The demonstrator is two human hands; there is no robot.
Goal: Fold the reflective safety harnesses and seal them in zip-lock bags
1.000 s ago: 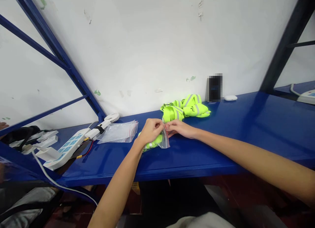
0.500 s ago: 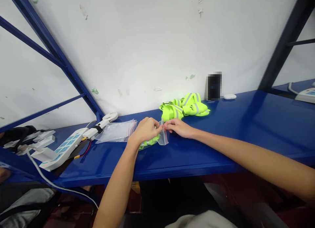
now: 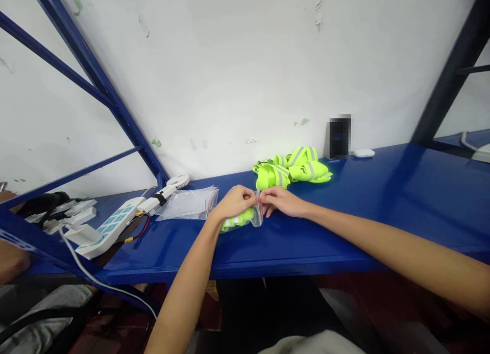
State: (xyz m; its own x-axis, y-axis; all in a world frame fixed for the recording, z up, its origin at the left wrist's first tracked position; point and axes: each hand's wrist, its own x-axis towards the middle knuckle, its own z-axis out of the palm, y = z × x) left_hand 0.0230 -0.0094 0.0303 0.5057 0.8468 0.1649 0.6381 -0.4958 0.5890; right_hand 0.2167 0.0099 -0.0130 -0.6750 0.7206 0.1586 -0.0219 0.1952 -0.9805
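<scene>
Between my hands is a clear zip bag [image 3: 257, 219] with a red line along its mouth. Inside it lies a folded neon yellow-green strap [image 3: 238, 221] with silvery reflective bands. My left hand [image 3: 238, 201] bends over the bag and pinches its open end from the left. From the right, my right hand [image 3: 281, 201] pinches the same red-lined edge, the fingertips of both hands almost meeting. Just behind them, against the wall, sits a heap of neon reflective straps [image 3: 293, 168]. A stack of flat clear bags [image 3: 187, 203] lies left of my left hand.
On the left of the blue table [image 3: 344, 226] are a white power strip [image 3: 113, 226], a small white fan [image 3: 178, 182] and a red-yellow cable [image 3: 140, 231]. A dark blurred device [image 3: 340, 137] and a white case [image 3: 363, 153] stand back right. Another person's hand [image 3: 13, 262] shows far left.
The view has shifted slightly, so the table things appear a little further right. Both hands stay pinched at the bag's mouth, and more of the banded strap shows under my left hand.
</scene>
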